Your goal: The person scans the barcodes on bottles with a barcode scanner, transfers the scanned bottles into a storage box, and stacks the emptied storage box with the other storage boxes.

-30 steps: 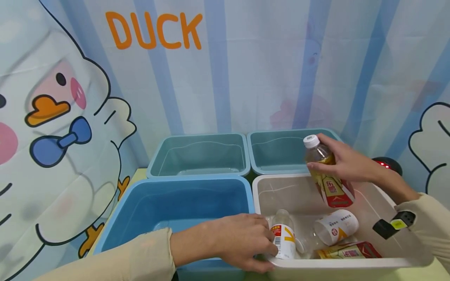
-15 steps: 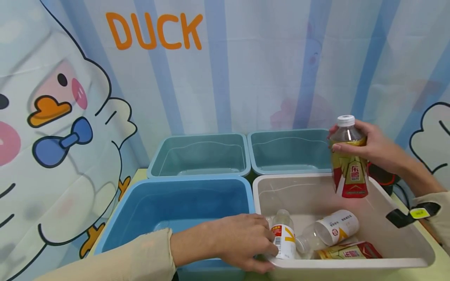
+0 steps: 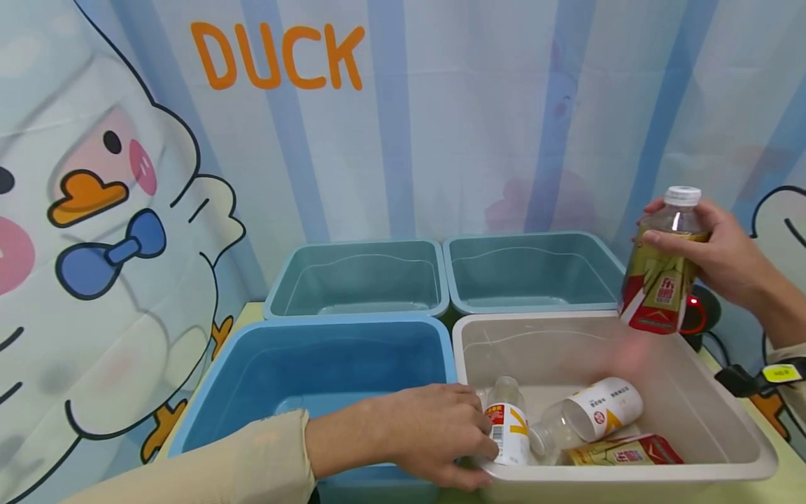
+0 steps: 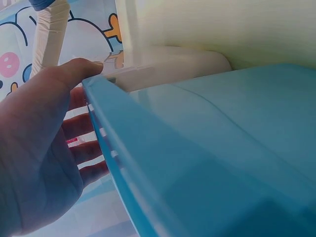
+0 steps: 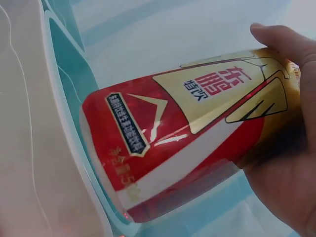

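Observation:
My right hand (image 3: 730, 252) holds a drink bottle (image 3: 658, 287) with a white cap and a gold-and-red label. It is over the back right corner of the beige bin (image 3: 724, 420), upright with a slight tilt. The right wrist view shows the label (image 5: 207, 113) from the base end, fingers partly hidden behind it. My left hand (image 3: 434, 430) grips the adjoining rims of the blue bin (image 3: 271, 325) and beige bin, thumb at the front corner. Beside its fingers a clear bottle (image 3: 511, 434) stands inside the beige bin.
Inside the beige bin lie a second clear bottle (image 3: 607, 406) and another red-and-gold bottle (image 3: 630, 450). Two teal bins, left (image 3: 359, 245) and right (image 3: 529, 238), stand behind. A black device (image 3: 704, 308) with a red light is beyond the right corner.
My right hand has carried the red-and-gold bottle rightward and up, from above the beige bin's middle to its back right corner. The left hand has stayed put.

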Demonstrator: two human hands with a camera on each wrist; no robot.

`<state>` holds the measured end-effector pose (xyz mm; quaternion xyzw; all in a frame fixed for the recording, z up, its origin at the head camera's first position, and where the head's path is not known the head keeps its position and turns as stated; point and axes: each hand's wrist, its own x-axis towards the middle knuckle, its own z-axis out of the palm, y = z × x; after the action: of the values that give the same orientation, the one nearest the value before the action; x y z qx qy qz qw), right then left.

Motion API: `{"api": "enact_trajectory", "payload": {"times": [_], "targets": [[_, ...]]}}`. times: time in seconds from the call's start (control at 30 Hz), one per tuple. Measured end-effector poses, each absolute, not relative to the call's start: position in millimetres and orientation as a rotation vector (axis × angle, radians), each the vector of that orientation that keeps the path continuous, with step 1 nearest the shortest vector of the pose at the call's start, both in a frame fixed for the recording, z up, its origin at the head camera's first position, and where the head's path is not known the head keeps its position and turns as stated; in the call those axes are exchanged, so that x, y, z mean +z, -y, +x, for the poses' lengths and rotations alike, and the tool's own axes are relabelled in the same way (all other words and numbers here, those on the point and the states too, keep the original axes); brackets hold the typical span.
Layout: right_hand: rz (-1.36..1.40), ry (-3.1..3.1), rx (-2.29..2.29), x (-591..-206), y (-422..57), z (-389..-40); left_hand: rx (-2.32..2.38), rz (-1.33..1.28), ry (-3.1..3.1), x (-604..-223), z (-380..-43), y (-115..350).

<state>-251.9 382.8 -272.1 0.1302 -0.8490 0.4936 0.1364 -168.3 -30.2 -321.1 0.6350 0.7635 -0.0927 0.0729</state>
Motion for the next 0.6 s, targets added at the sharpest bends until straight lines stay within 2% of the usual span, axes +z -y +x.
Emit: {"api": "enact_trajectory", "payload": {"times": [0.33, 0.6], "targets": [[0.569, 2.103, 1.889, -278.5, -403.4, -263.0, -0.254, 1.889, -2.296, -321.8, -171.0, 27.6], [0.406, 2.209, 1.589, -277.6, -411.4, -265.6, -0.218, 1.887, -2.295, -322.2, -174.0, 26.7]]}}
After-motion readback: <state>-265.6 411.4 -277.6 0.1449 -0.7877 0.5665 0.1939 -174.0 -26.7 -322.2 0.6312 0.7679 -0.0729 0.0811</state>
